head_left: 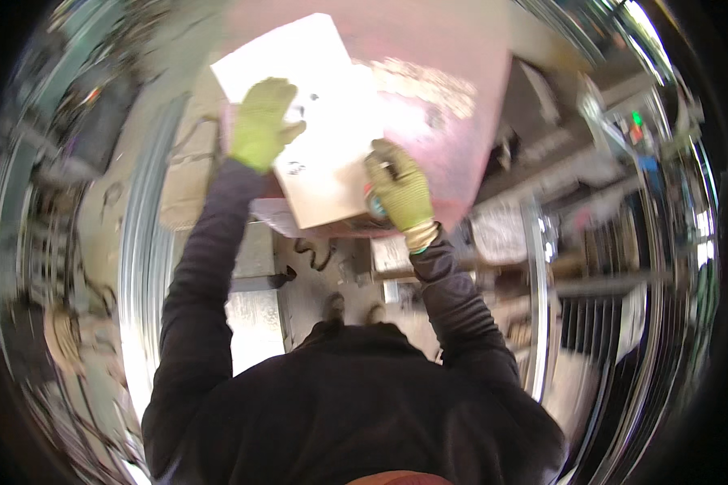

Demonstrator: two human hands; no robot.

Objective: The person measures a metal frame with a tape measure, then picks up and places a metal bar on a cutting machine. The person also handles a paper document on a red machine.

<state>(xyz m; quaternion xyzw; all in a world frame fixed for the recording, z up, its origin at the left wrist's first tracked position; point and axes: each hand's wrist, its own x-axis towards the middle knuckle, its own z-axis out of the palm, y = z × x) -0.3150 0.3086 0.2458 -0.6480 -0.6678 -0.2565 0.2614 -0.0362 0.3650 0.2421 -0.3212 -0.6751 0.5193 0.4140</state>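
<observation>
A pale flat sheet point(332, 174), washed out by bright light, lies at a slant on a pinkish table point(461, 48). It carries a few small dark marks or holes. My left hand point(264, 121), in a yellow-green glove, rests flat on the sheet's left part with the fingers stretched out and the thumb apart. At the sheet's right edge, my right hand point(399, 183) in a matching glove has its fingers curled. Something small and dark shows between them, too blurred to name. A red and teal round thing point(374, 200) is partly hidden beside this hand.
A row of small tan pieces point(425, 83) lies on the table beyond the sheet. Long metal profiles point(147, 242) run along the left. Shelving with dark slotted parts point(594, 327) stands at the right. A dark curved hose or strap point(315, 255) lies below the table's near edge.
</observation>
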